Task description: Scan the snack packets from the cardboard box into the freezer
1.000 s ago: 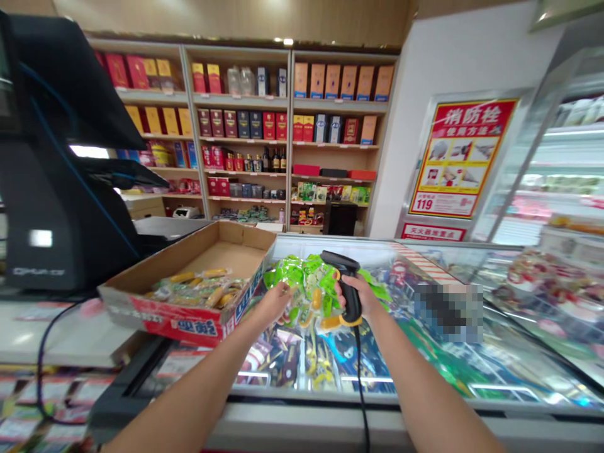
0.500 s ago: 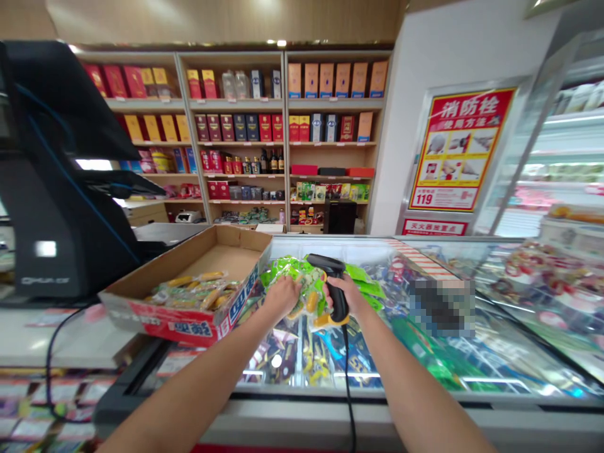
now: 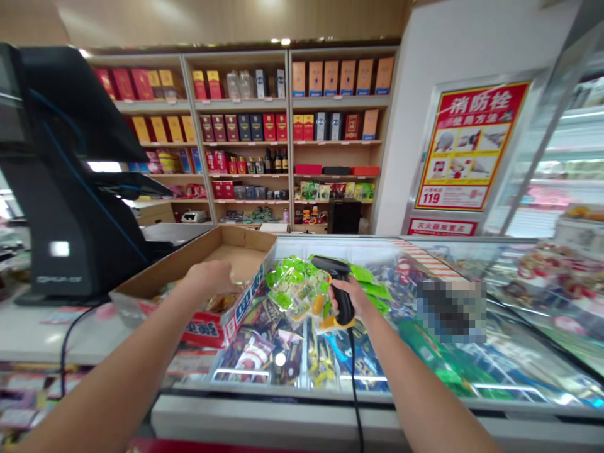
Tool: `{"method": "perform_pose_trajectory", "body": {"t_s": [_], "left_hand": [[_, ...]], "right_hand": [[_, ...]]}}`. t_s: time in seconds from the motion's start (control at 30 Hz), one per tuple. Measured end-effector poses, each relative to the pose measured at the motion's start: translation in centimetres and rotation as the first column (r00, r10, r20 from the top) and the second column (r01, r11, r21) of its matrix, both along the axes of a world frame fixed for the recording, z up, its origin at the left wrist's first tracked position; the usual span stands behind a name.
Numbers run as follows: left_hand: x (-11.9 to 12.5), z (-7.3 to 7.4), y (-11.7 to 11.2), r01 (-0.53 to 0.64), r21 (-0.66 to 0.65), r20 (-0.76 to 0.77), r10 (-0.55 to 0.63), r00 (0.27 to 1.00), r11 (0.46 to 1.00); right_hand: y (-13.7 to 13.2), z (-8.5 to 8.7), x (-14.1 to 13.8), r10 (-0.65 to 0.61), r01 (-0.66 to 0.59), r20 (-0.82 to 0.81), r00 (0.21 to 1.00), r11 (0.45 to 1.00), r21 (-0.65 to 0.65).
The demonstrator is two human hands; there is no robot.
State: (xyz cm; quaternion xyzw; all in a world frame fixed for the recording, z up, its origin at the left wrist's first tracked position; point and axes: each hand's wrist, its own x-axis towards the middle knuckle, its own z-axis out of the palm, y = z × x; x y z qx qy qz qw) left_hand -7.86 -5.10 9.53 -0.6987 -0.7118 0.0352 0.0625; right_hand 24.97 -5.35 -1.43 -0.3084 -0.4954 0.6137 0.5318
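Observation:
My right hand [image 3: 353, 297] is closed round the grip of a black and yellow barcode scanner [image 3: 336, 284], whose cable hangs down toward me. The scanner's head points at a heap of green snack packets [image 3: 295, 286] lying on the glass lid of the chest freezer [image 3: 425, 371]. My left hand [image 3: 211, 279] hovers over the open cardboard box [image 3: 236, 251], fingers curled downward; what they hold, if anything, is hidden. Several yellow and green packets [image 3: 217, 302] lie in the box beneath my hand.
A black till terminal [image 3: 70, 189] stands at the left on the counter, its cable trailing down. Shelves of boxed goods [image 3: 264, 126] fill the back wall. A red fire-hydrant poster [image 3: 472, 145] hangs at the right, beside a chilled display case [image 3: 566, 189].
My left hand has left the heap of green packets and swung left to above the cardboard box. The right hand keeps the scanner in nearly the same place.

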Motion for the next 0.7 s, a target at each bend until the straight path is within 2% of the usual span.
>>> {"method": "perform_pose_trajectory", "body": {"t_s": [0.13, 0.37, 0.43, 0.53, 0.6, 0.7], "left_hand": [[-2.8, -1.7, 0.3, 0.042, -0.136, 0.035, -0.037, 0.999, 0.990], [-4.6, -3.4, 1.2, 0.075, -0.158, 0.317, -0.021, 0.948, 0.985], [-4.8, -3.5, 1.2, 0.053, -0.061, 0.374, -0.027, 0.927, 0.997], [-3.6, -3.0, 0.6, 0.000, 0.206, 0.436, -0.092, 0.895, 0.979], [-1.5, -2.5, 0.1, -0.041, 0.379, 0.505, -0.170, 0.846, 0.924], [3.1, -2.7, -0.1, -0.096, 0.543, 0.626, -0.325, 0.709, 0.834]], "right_hand": [[-0.1, 0.0, -0.1, -0.008, 0.008, 0.012, 1.000, 1.000, 0.005], [-0.1, -0.2, -0.1, -0.006, 0.005, 0.010, 1.000, 1.000, 0.025], [0.0, -0.3, -0.1, -0.002, 0.002, 0.006, 1.000, 1.000, 0.023], [-0.1, -0.3, -0.2, 0.004, -0.004, 0.008, 1.000, 1.000, 0.013], [-0.2, -0.2, -0.3, 0.011, -0.011, 0.011, 1.000, 1.000, 0.011], [-0.4, 0.0, -0.4, 0.031, -0.031, 0.011, 0.999, 1.000, -0.001]]}}
